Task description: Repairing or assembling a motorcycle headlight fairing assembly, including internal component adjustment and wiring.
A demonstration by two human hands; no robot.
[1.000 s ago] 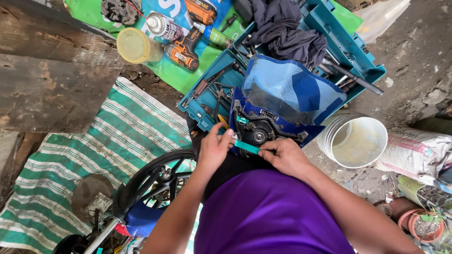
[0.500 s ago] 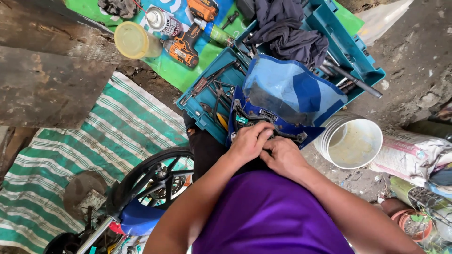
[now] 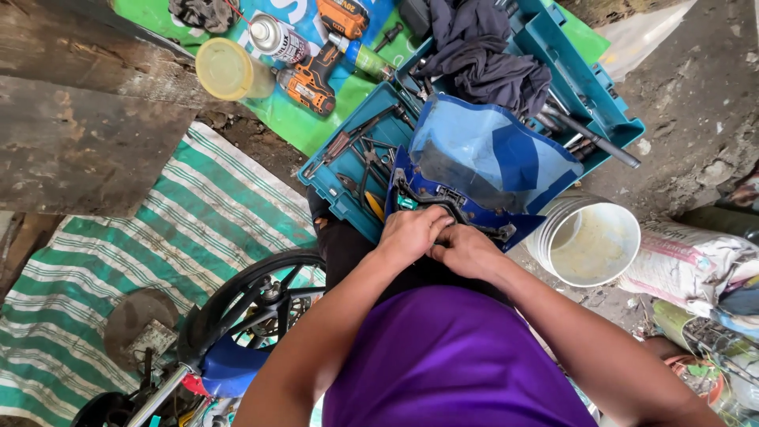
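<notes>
A blue motorcycle fairing panel point(image 3: 490, 154) with a black inner frame rests across my lap and the teal toolbox. My left hand point(image 3: 411, 233) and my right hand point(image 3: 468, 251) press together at its near edge, fingers curled over the black frame. Whatever lies between the fingers is hidden. A small teal piece point(image 3: 406, 203) shows just left of my left hand. My purple shirt fills the bottom of the view.
The open teal toolbox point(image 3: 348, 170) holds several hand tools and a dark cloth point(image 3: 482, 55). A white bucket point(image 3: 589, 241) stands at the right. A cordless drill point(image 3: 312, 79), a spray can point(image 3: 273, 35) and a yellow lid point(image 3: 227, 69) lie on a green mat. A motorcycle wheel point(image 3: 253, 304) is at lower left on a striped sheet.
A second ago my hands were apart with a teal-handled tool between them. They have since closed together on the panel's near edge, and the tool is out of sight.
</notes>
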